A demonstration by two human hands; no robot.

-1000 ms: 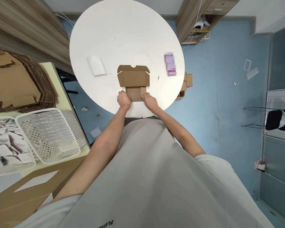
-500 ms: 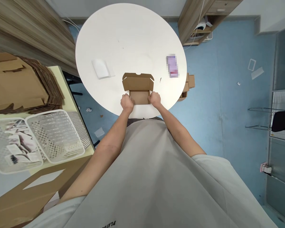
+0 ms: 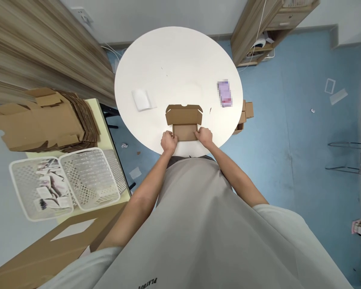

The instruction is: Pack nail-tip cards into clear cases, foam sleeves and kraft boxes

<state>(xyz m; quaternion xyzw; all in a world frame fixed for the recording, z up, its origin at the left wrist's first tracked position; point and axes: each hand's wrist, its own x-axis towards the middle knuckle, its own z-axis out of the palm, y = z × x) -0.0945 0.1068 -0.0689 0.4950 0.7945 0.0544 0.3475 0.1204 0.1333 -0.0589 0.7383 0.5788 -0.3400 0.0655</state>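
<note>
- While its lid is held open at the far edge, the brown cardboard box (image 3: 185, 133) is set on the round white table (image 3: 177, 60), close to the table edge nearest the person.
- The left side of the box is grasped by the left hand (image 3: 169, 142), whose fingers are curled in.
- The right side is grasped by the right hand (image 3: 205, 137), with the thumb laid towards the inside; how firmly either side is pressed cannot be told.
- The lid is flanked by small side flaps, and its far edge is notched in the middle.
- On the left of the tabletop, a white packet (image 3: 141, 100) is laid flat, well apart from the left hand.
- On the right, a purple item (image 3: 225, 94) is blurred by coarse pixels, so its nature cannot be told.
- Flattened cardboard blanks (image 3: 42, 124) are stacked on a pale yellow side table (image 3: 104, 130) to the left.
- Beside them, two white baskets (image 3: 87, 194) are placed next to each other; the left one is partly filled with small packets (image 3: 52, 188).
- A large carton (image 3: 57, 249), marked by a white label (image 3: 74, 229), is seen at the lower left.
- Small brown boxes (image 3: 249, 109) are gathered just beyond the table's right edge.
</note>
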